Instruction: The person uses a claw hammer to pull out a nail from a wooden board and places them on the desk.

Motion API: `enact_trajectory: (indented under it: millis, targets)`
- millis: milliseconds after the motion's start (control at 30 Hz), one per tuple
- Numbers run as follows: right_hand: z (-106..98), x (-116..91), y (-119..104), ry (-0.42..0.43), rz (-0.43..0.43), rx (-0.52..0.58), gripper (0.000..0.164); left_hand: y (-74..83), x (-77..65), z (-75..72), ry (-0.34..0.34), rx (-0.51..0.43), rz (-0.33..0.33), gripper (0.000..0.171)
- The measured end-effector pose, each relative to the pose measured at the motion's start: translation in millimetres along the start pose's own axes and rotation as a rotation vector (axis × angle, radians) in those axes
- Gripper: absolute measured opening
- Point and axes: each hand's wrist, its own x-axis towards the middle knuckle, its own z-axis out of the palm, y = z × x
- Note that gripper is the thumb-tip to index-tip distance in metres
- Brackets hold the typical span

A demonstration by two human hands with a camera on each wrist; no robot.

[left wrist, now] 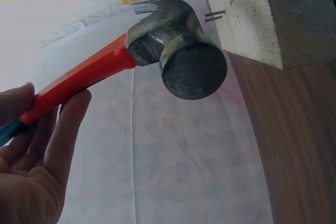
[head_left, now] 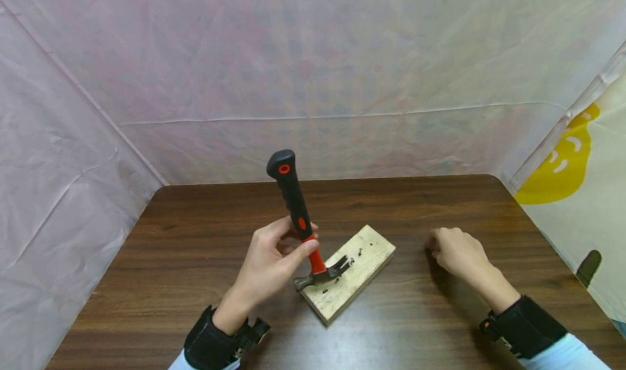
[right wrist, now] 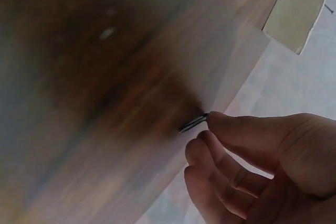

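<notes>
My left hand holds a claw hammer low on its handle, between thumb and fingers. The black grip points up and the red neck down. In the left wrist view, the steel head hangs beside a pale wooden block, apart from it. Thin nails stick out of that block, with dark holes or marks nearby. To the right of the block, my right hand is low over the table. Its thumb and fingertip pinch a small dark nail, partly hidden by the fingers.
A brown wood-grain table lies under everything. Behind it hangs a pale sheet, with another sheet at the left. A white cloth with a yellow shape hangs at the right. Black straps with cameras wrap both wrists.
</notes>
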Motion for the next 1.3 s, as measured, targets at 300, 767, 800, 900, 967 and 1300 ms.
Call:
enact_trajectory:
  millis: [300,767,800,900,967,1300]
  targets:
    - [-4,5,-30,0.135,-0.145,0.122,0.024,-1.0,0.0,-0.6,0.001,0.011,-0.019,0.022]
    - [8,9,-74,0.215,-0.364,0.195,0.034,-4.6,4.0,1.9,-0.031,0.110,-0.001,0.022]
    - [10,8,-75,0.207,-0.363,0.190,0.035,-4.8,4.2,2.4,-0.035,0.117,-0.001,0.022]
    - [14,6,-77,0.167,-0.354,0.188,0.036,-6.0,4.4,3.5,-0.043,0.130,-0.003,0.022]
    - [15,5,-78,0.139,-0.345,0.186,0.037,-6.8,4.1,3.9,-0.046,0.135,-0.010,0.022]
    - [17,3,-79,0.051,-0.305,0.186,0.031,-9.7,1.9,4.2,-0.067,0.155,-0.027,0.019]
